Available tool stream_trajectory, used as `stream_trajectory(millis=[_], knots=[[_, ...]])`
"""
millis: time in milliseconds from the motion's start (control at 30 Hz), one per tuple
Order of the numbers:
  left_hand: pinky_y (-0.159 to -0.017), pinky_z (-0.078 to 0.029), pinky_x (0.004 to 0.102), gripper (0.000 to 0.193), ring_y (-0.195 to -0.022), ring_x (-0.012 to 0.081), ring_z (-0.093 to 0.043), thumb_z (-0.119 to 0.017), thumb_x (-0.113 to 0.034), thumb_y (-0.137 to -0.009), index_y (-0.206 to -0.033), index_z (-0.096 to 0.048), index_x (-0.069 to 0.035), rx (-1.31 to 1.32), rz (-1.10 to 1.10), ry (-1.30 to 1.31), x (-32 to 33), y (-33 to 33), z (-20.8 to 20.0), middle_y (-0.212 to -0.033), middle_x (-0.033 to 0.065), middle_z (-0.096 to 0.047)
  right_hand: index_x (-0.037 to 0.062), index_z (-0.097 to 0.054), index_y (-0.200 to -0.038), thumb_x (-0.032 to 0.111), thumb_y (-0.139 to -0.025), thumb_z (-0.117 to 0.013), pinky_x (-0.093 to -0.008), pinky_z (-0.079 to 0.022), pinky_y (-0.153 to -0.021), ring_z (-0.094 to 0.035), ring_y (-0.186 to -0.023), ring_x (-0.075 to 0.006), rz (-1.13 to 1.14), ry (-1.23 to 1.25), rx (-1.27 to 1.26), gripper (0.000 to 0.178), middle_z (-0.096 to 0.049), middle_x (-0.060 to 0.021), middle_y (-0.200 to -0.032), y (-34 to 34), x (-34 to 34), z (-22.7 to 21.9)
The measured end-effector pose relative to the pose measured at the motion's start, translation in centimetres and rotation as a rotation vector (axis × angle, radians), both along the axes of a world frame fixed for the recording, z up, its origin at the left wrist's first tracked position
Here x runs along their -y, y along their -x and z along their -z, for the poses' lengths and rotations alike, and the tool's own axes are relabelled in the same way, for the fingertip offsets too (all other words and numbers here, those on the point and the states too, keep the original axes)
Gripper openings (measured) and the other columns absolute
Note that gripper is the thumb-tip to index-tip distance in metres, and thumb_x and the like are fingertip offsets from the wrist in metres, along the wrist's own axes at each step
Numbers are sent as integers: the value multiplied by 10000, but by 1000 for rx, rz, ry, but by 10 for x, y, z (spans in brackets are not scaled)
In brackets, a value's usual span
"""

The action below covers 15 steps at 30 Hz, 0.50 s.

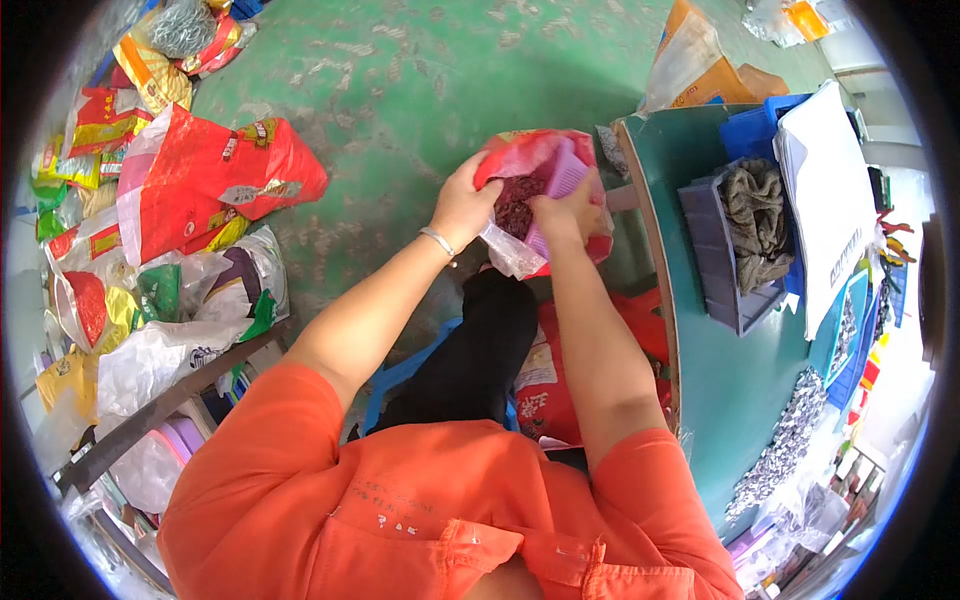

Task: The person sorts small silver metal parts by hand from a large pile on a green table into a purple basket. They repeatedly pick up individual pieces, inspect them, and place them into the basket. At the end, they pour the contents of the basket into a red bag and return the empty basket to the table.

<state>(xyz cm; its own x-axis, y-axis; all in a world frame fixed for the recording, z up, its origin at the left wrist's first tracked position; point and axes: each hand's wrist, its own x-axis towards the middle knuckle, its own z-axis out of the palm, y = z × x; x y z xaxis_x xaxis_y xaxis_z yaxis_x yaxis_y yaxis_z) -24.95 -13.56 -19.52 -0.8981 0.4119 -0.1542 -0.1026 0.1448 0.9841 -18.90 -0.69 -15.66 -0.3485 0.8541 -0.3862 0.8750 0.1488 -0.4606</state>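
Observation:
In front of me a red plastic sack gapes toward me, its pale lining folded out along the near edge. Many small dark reddish-brown pieces lie inside. My left hand is closed on the sack's left rim, a bracelet on that wrist. With my right hand I grip a light purple plastic basket with a slotted wall, tilted in the right side of the sack's mouth. Its lower part is partly hidden by my hand and the sack.
To the right is a green-topped table with a grey bin holding brown cloth gloves, a white sheet stack and a pile of small metallic pieces. Heaped sacks line the left, by a dark rail. Another red sack lies by my legs.

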Motion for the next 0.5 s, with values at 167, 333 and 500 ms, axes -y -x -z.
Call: stream_trajectory(millis=[167, 333, 500], knots=[[-453, -414, 254, 499, -528, 80, -501, -588, 5, -846, -1333, -480, -27, 126, 56, 33, 23, -26, -7, -869, 46, -611, 235, -210, -1542, 179, -662, -711, -525, -352, -1051, -449, -1218, -450, -343, -152, -70, 1014, -451, -297, -1264, -7, 0, -22], [-413, -400, 269, 574, -488, 106, -498, -526, 28, -835, -1391, -397, -31, 59, 135, 33, 5, -44, 9, -870, 57, -609, 214, -293, -1500, 193, -672, -735, -478, -465, -944, -566, -1106, -422, -317, -506, 86, 939, -562, -260, -1162, -21, 1, -14], [-415, -384, 261, 567, -499, 99, -488, -558, 3, -868, -1403, -369, -28, 97, 139, 94, 23, -46, 8, -867, 62, -610, 185, -348, -1431, 85, -649, -723, -469, -487, -909, -598, -1038, -416, -463, -410, -173, 873, -578, -219, -1129, -25, 17, -39]])
